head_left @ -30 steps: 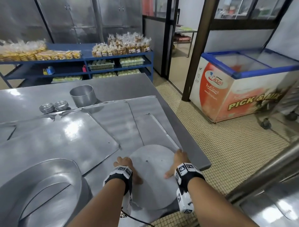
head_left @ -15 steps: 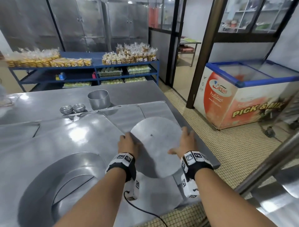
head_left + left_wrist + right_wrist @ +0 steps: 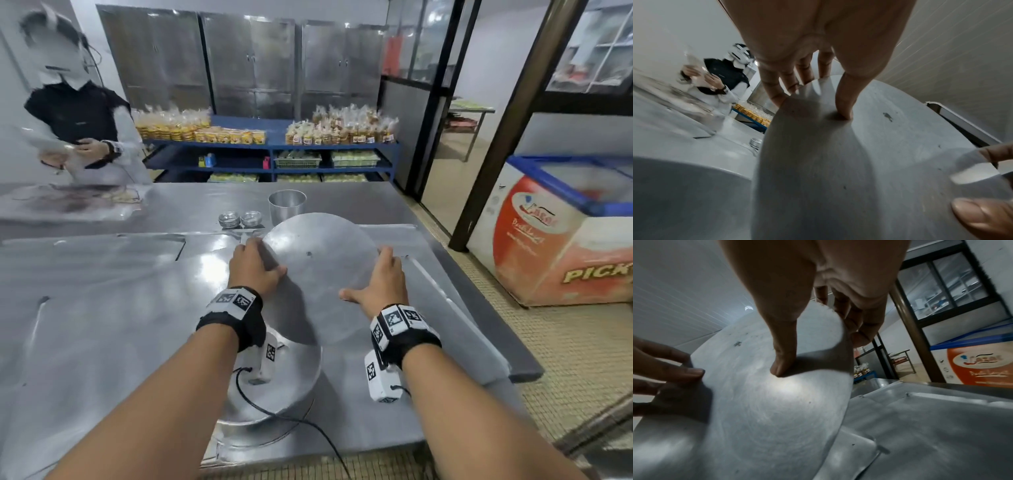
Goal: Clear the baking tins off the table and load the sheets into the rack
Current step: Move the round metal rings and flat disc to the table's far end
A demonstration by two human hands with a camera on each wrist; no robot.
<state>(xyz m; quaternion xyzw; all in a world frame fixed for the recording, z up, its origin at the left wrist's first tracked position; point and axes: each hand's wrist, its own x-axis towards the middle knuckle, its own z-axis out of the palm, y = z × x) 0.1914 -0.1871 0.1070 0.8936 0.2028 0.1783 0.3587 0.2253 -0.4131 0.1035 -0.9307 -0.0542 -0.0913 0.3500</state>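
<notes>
A round flat metal sheet (image 3: 318, 270) hangs tilted above the steel table (image 3: 102, 325), its far edge higher than its near edge. My left hand (image 3: 255, 265) pinches its left rim, thumb on the near face and fingers behind. My right hand (image 3: 380, 277) pinches the right rim the same way. The left wrist view shows the sheet (image 3: 838, 162) under my left hand (image 3: 813, 104). In the right wrist view my right hand (image 3: 820, 353) has its thumb pressed on the sheet (image 3: 766, 402). A wide round baking tin (image 3: 274, 387) sits below my left wrist.
Flat rectangular sheets (image 3: 394, 342) overlap on the table. A tall round tin (image 3: 287, 205) and two stacks of small tins (image 3: 239, 219) stand behind the lifted sheet. Another person (image 3: 78, 130) stands far left. A chest freezer (image 3: 565, 240) is right of the table edge.
Both hands have lifted the round sheet off the table and tipped it up, carrying it away from me. The head view has risen and now takes in the other person.
</notes>
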